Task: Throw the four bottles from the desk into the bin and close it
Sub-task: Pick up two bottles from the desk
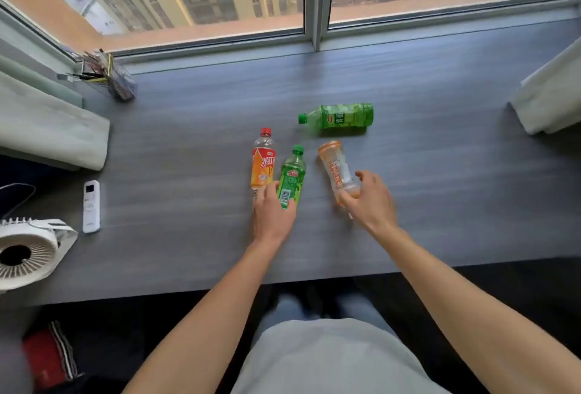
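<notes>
Several empty plastic bottles lie on the grey desk (188,148). A red-capped bottle with an orange label (263,161) and a small green bottle (291,175) lie side by side. My left hand (273,214) rests over their lower ends, thumb on the green one, fingers spread. A clear bottle with an orange label (337,167) lies to the right. My right hand (372,202) curls around its near end. Farther back lies a larger green bottle (341,116), untouched. No bin is in view.
A white remote (91,206) and a white fan (30,252) sit at the desk's left. A pen holder (118,80) stands in the far left corner. Curtains (47,129) hang at both sides. The window runs along the back edge.
</notes>
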{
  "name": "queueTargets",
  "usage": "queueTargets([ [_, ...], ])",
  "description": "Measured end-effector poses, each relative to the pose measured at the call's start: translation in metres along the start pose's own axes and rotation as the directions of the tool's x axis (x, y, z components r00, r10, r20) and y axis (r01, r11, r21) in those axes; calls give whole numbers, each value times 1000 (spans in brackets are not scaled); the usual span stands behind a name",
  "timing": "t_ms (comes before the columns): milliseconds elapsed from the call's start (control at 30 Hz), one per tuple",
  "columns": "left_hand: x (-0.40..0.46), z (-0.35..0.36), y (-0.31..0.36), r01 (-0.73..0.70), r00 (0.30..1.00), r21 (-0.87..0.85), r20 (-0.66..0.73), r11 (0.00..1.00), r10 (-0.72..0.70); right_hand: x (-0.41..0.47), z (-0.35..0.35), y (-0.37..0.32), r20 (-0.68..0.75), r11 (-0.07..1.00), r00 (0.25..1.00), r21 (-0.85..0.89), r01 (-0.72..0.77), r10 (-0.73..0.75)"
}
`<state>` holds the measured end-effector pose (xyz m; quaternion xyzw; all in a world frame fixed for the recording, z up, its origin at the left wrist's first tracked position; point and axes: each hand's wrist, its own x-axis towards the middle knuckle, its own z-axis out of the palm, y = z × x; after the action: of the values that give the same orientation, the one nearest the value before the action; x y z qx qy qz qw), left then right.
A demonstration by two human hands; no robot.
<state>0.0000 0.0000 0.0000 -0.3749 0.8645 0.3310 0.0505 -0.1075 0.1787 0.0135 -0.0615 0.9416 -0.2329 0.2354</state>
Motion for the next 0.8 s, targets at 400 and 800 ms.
queueTargets([
  [400,36,68,17,112,992,121,46,986,-118,57,63,-3,67,992,991,-42,-116,118],
  [800,5,53,8,274,951,29,141,961,-275,27,46,44,208,984,969,86,-155,134],
])
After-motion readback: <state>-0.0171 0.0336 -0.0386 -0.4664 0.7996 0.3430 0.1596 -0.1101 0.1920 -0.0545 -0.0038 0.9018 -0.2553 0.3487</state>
